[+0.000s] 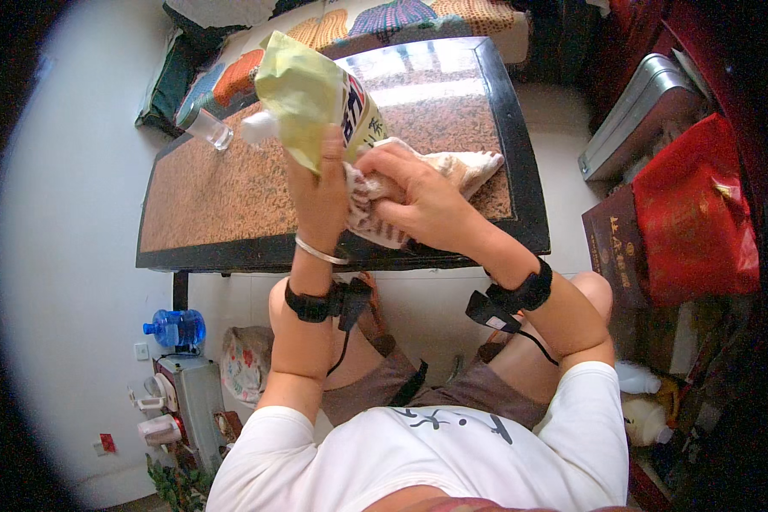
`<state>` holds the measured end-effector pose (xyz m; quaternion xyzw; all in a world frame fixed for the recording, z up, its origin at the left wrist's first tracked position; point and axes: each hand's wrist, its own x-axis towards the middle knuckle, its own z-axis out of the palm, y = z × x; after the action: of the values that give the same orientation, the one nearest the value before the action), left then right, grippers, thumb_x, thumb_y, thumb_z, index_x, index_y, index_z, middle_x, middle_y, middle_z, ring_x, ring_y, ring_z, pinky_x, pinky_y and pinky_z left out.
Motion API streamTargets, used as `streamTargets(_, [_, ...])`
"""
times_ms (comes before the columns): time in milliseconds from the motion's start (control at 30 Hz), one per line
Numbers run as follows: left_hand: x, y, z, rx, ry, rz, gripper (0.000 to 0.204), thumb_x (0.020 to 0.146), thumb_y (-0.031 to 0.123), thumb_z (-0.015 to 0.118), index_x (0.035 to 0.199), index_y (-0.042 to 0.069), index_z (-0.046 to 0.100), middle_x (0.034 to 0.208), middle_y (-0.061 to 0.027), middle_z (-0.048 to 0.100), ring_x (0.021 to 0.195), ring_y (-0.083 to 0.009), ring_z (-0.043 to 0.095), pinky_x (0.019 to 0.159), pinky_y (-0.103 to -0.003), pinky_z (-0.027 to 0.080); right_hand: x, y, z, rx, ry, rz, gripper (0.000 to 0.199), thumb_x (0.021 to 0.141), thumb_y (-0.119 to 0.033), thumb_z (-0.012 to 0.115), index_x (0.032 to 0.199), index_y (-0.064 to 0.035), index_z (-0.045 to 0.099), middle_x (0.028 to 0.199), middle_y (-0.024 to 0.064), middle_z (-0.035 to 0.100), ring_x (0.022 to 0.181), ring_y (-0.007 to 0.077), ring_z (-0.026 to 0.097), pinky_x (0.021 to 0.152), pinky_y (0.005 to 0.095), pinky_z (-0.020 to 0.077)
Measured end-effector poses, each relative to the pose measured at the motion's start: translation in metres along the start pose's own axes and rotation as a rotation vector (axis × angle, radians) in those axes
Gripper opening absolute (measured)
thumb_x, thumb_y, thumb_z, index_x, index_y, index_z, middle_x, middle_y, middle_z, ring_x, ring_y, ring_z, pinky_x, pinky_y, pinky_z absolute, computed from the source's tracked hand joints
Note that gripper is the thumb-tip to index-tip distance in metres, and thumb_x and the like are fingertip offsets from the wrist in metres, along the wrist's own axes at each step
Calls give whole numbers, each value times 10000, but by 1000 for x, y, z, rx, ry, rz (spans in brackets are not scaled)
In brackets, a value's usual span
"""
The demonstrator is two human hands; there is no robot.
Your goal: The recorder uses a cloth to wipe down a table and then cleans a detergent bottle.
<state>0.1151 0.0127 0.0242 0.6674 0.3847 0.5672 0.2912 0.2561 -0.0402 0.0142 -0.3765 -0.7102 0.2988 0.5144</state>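
A pale yellow packet with dark lettering on its right side is tilted up above the table. My left hand grips it near its lower end, the fingers partly hidden by it. My right hand is closed on a white towel with brown stripes and pressed up to the packet's lower right side. The towel's loose end spreads to the right, over the tabletop.
The dark-framed table has a brown speckled top. Left of the packet are a glass jar and a whitish translucent object. A patterned seat stands behind; red bags and a silver case stand right.
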Motion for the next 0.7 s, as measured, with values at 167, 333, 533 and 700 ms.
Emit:
streamTargets(167, [4, 10, -15, -199, -33, -113, 500, 927, 407, 447, 1185, -22, 448, 1068, -104, 542, 911, -169, 538, 767, -288, 456, 10, 5, 2, -63, -41, -113, 405, 677, 37, 497, 1077, -22, 515, 967, 97, 529, 895, 225, 553, 822, 294, 441])
streamTargets(333, [-4, 7, -24, -208, -70, -107, 567, 932, 463, 389, 1240, -13, 412, 1166, -103, 499, 1029, -180, 483, 878, -312, 410, 29, -9, -7, 95, 193, 78, 395, 731, 69, 486, 1110, -37, 520, 1025, 82, 589, 889, 154, 598, 778, 244, 484])
streamTargets(533, [-9, -4, -36, -164, -136, -168, 597, 943, 481, 320, 1276, -11, 383, 1225, -102, 471, 1100, -197, 441, 944, -324, 356, 52, -26, 31, -279, 265, -465, 475, 803, 65, 478, 1240, -122, 486, 1313, 162, 423, 1166, 307, 473, 939, 376, 428])
streamTargets(700, [-5, -4, -37, -98, -124, -65, 546, 962, 446, 272, 1199, -17, 438, 1107, -114, 519, 971, -167, 497, 815, -294, 423, 74, -14, 30, -313, 265, -442, 503, 808, 79, 466, 1262, -138, 472, 1346, 146, 383, 1168, 340, 462, 932, 392, 435])
